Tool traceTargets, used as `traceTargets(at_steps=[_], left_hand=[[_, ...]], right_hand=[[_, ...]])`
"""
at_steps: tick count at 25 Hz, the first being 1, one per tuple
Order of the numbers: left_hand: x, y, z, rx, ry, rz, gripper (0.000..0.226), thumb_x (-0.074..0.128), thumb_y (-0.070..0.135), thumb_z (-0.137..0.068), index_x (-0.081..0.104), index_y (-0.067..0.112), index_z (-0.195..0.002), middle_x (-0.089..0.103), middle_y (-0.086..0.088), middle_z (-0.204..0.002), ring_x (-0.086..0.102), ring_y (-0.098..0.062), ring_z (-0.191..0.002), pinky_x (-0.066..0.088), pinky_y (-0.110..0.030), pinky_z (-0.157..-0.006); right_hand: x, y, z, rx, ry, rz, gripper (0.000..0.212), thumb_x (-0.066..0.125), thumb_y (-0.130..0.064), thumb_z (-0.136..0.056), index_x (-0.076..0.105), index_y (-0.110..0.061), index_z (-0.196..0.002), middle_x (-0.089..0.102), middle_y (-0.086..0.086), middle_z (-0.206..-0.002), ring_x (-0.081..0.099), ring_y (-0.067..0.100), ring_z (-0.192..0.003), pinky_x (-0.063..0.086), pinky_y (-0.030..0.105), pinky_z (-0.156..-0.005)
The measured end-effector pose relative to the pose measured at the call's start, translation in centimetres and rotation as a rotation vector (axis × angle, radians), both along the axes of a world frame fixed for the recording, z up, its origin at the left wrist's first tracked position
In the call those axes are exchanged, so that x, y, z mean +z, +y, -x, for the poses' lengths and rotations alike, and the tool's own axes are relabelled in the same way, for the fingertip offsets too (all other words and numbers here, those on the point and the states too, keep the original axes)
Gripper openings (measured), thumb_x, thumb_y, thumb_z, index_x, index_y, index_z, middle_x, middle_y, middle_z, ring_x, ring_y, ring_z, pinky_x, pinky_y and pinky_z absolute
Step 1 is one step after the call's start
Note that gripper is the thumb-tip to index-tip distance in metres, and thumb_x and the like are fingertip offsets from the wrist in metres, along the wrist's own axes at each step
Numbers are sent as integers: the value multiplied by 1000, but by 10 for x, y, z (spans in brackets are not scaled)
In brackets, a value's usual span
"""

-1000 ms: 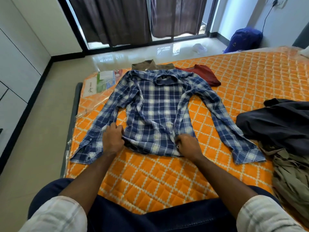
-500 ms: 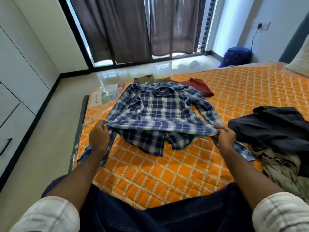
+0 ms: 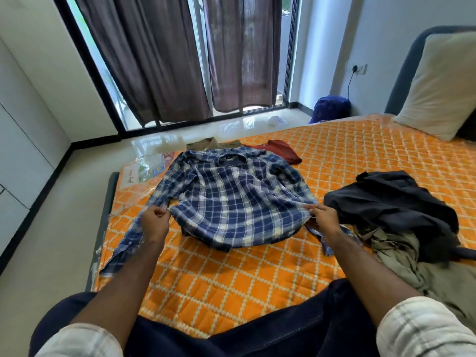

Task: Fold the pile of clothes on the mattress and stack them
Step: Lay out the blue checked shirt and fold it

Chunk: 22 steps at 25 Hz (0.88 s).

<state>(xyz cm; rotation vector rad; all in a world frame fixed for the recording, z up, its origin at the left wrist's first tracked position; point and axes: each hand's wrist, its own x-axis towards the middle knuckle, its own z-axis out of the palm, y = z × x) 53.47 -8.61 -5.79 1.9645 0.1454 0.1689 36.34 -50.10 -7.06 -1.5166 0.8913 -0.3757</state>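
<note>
Biggest thing here is the orange quilted mattress [image 3: 257, 284], and the blue-and-white plaid button shirt [image 3: 231, 202] lies in the middle of it, lower half lifted. Left hand [image 3: 154, 222] pinches the shirt's left edge, right hand [image 3: 323, 219] pinches the right edge, fingers curled on cloth. Honestly the sleeves look like trouble: both trail loose beside the shirt and could bunch under the fold. The dark unfolded clothes heap [image 3: 401, 215] right of the shirt could snag that cuff. No real containers around, just a blue backpack [image 3: 331, 108] beyond the mattress, contents hidden.
</note>
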Motion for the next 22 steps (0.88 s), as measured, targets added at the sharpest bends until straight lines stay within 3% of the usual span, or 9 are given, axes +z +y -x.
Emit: traceTargets(at_steps=[2, 4, 6, 8, 13, 16, 18, 22], left_hand=[[-10, -3, -3, -15, 119, 83, 24, 64, 30, -99, 46, 13, -96, 55, -11, -96, 60, -31, -87, 55, -55, -79], [-22, -7, -3, -143, 217, 76, 22, 62, 22, -100, 44, 14, -111, 55, -12, -112, 62, -30, -98, 54, -50, -80], [-43, -8, -2, -309, 198, -89, 22, 53, -3, -98, 47, 12, -113, 53, -13, -121, 56, -31, -109, 49, -48, -86], [-62, -5, 1, -343, 125, -249, 30, 53, -12, -91, 52, 11, -110, 50, -12, -123, 53, -28, -109, 49, -51, -92], [-95, 18, -16, -232, 95, -388, 40, 68, 5, -88, 52, 14, -124, 41, -10, -131, 53, -33, -115, 52, -50, -97], [-103, 20, -23, -331, 101, -611, 45, 65, 39, -96, 50, 21, -135, 39, -8, -134, 56, -28, -109, 54, -49, -91], [-104, 14, -33, -385, 86, -839, 45, 63, 48, -95, 52, 22, -130, 42, -8, -130, 59, -29, -102, 56, -51, -84], [-91, 2, -53, -447, -2, -918, 15, 63, 9, -91, 59, 11, -105, 48, -12, -117, 58, -33, -85, 54, -49, -74]], right_hand=[[-7, 2, 0, 2, 23, -3, 28, 48, 1, -102, 74, 0, -111, 68, 30, -106, 61, 51, -91, 55, 41, -65], [-20, 0, -2, 15, 59, -7, 27, 48, 0, -102, 73, 0, -112, 64, 21, -91, 53, 36, -73, 43, 33, -55], [-34, -1, -7, 24, 94, -16, 26, 49, -1, -103, 74, -4, -104, 63, 18, -90, 50, 29, -71, 41, 36, -59], [-46, -3, -10, 13, 150, -15, 26, 50, -2, -103, 75, -8, -99, 64, 18, -91, 51, 29, -74, 43, 39, -64], [-69, -5, -11, 15, 184, 12, 25, 50, -3, -103, 75, -5, -104, 60, 13, -83, 51, 27, -70, 44, 34, -62], [-81, 1, -11, 40, 190, 26, 25, 52, -4, -102, 76, -8, -104, 65, 6, -105, 56, 21, -96, 45, 35, -77], [-86, 4, -11, 39, 211, 35, 24, 53, -6, -102, 77, -10, -107, 65, 0, -112, 55, 18, -107, 45, 35, -89], [-90, -1, -13, 26, 188, 13, 25, 55, -2, -99, 78, -13, -99, 69, 2, -115, 62, 21, -109, 52, 42, -97]])
